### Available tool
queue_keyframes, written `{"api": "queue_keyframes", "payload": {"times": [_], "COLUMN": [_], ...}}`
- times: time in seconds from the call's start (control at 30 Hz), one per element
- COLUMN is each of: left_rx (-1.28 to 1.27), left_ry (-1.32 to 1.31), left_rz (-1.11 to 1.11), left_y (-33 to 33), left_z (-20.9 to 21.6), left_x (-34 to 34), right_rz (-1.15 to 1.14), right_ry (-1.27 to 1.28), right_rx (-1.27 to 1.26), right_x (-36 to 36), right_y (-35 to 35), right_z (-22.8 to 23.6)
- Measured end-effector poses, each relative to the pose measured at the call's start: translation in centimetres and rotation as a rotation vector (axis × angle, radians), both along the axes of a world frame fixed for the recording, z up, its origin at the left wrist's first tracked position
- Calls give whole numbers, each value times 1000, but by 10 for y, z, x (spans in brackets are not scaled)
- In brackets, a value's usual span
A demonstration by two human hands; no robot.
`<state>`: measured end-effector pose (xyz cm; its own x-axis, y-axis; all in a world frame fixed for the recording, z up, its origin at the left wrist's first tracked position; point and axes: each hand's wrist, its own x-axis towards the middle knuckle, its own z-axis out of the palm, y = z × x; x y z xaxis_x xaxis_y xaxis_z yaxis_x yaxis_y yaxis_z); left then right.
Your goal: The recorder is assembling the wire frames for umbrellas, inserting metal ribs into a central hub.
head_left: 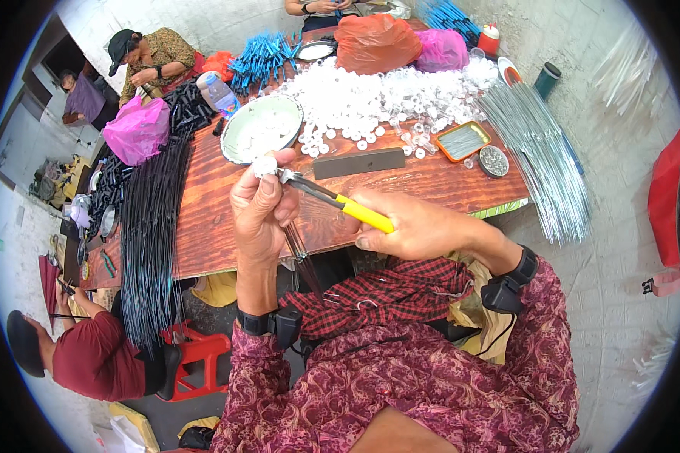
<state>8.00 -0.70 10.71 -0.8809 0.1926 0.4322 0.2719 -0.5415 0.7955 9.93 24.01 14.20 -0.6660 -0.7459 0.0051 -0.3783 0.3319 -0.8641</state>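
My left hand (255,208) is raised over the table edge, fingers closed in a pinch on a small white plastic disc (264,167). A bundle of thin dark wires (301,253) hangs below that hand; whether its fingers hold them is hard to see. Wrapped round the yellow handles of a pair of pliers (364,214) is my right hand (419,223). The plier jaws meet the right side of the disc, and what lies between them is too small to make out. Beyond my left hand stands a pale bowl (230,147) with white pieces in it.
White plastic discs (385,94) cover the far table (227,219). A dark flat bar (359,163), a yellow-rimmed tray (440,143) and a small round tin (494,161) lie nearer. Metal wires (540,158) overhang at right, black wires (147,241) at left. Other people sit left and opposite.
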Motion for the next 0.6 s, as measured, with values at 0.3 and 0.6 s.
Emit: {"api": "queue_keyframes", "payload": {"times": [0.3, 0.6], "left_rx": [34, -43], "left_ry": [-3, -13], "left_rz": [-18, 163], "left_y": [1, 13], "left_z": [-3, 8], "left_x": [-1, 8], "right_rz": [-8, -43], "right_ry": [371, 403], "right_rx": [-28, 58], "right_x": [-5, 2], "right_y": [13, 7], "right_z": [35, 44]}}
